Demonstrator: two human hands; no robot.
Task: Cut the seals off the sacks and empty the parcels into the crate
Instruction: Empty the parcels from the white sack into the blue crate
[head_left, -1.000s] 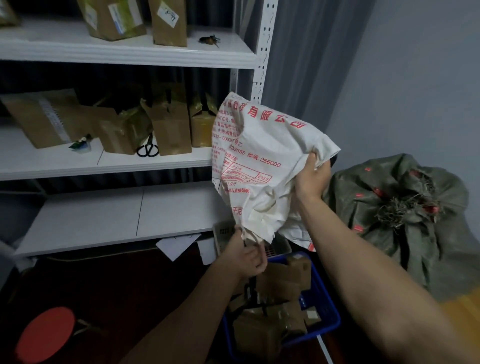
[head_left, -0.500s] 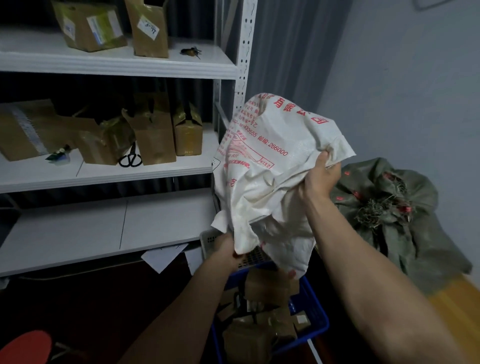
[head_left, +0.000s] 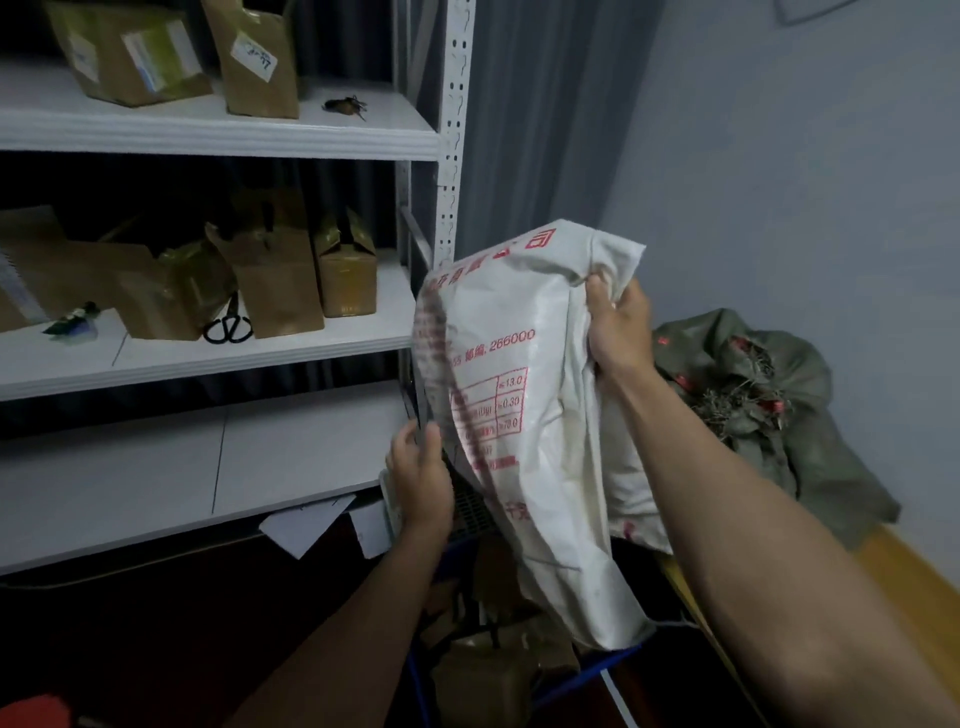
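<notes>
A white woven sack (head_left: 524, 415) with red print hangs limp over the blue crate (head_left: 602, 667). My right hand (head_left: 618, 327) grips the sack's upper right corner. My left hand (head_left: 421, 478) holds its left edge lower down, fingers pointing up along the fabric. Brown cardboard parcels (head_left: 483, 675) lie piled in the crate below the sack's open lower end. A green sack (head_left: 737, 364) sits on the floor to the right, its bunched neck still tied with something red. Black scissors (head_left: 228, 326) lie on the middle shelf.
White metal shelving (head_left: 208, 140) fills the left, with cardboard boxes on its upper two shelves. A white slatted basket (head_left: 470, 506) stands behind the crate. Loose papers (head_left: 306, 525) lie under the bottom shelf. A red stool (head_left: 31, 712) shows at the lower left corner.
The sack has dropped and now hangs longer over the crate. My left hand let go of its bunched lower end and moved up to its left edge. My right hand kept its grip.
</notes>
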